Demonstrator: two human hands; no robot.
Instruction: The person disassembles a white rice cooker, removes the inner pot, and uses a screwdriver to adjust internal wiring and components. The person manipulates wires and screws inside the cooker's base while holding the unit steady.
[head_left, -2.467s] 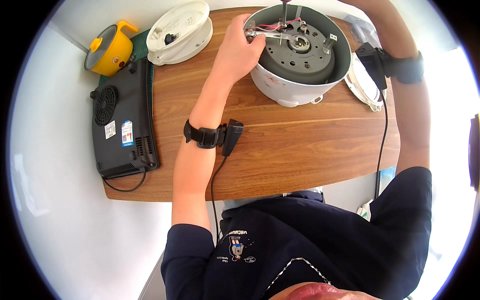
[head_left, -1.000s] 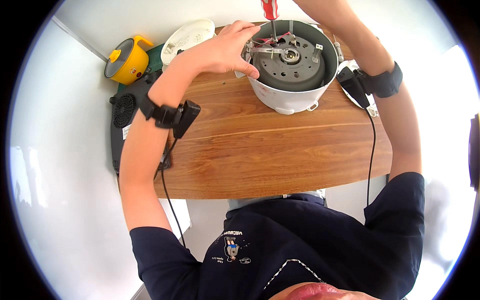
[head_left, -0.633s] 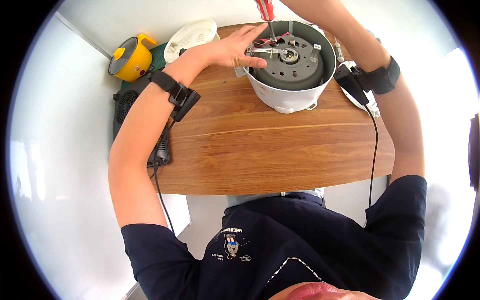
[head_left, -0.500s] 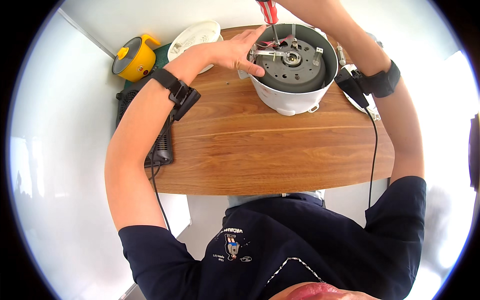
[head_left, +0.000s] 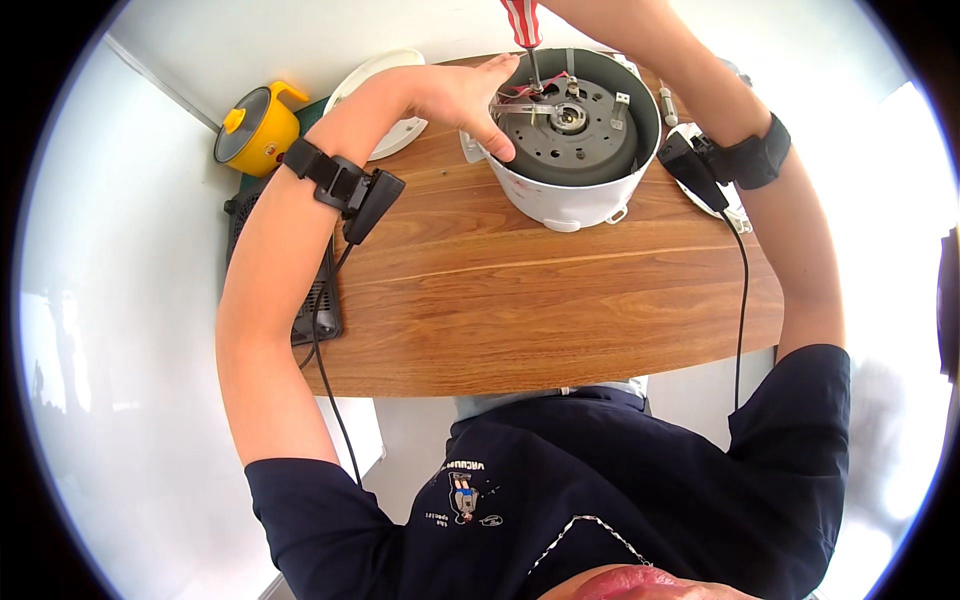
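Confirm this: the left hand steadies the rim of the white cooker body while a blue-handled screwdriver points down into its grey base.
Not quite. The head view shows the screwdriver has a red handle, not blue. The left hand does rest on the rim of the white cooker body.

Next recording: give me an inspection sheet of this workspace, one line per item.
Surface: wooden table, mostly bare at the near side.
Job's things: upturned white cooker body, grey base exposed; red-handled screwdriver tip down into it.
Clutter: yellow pot, white lid, black appliance at the left edge.
Hands: left hand rests on the cooker rim; right hand is out of frame, above the screwdriver.
Cables: black leads hang from both wrist bands.
Surroundings: white wall and floor.
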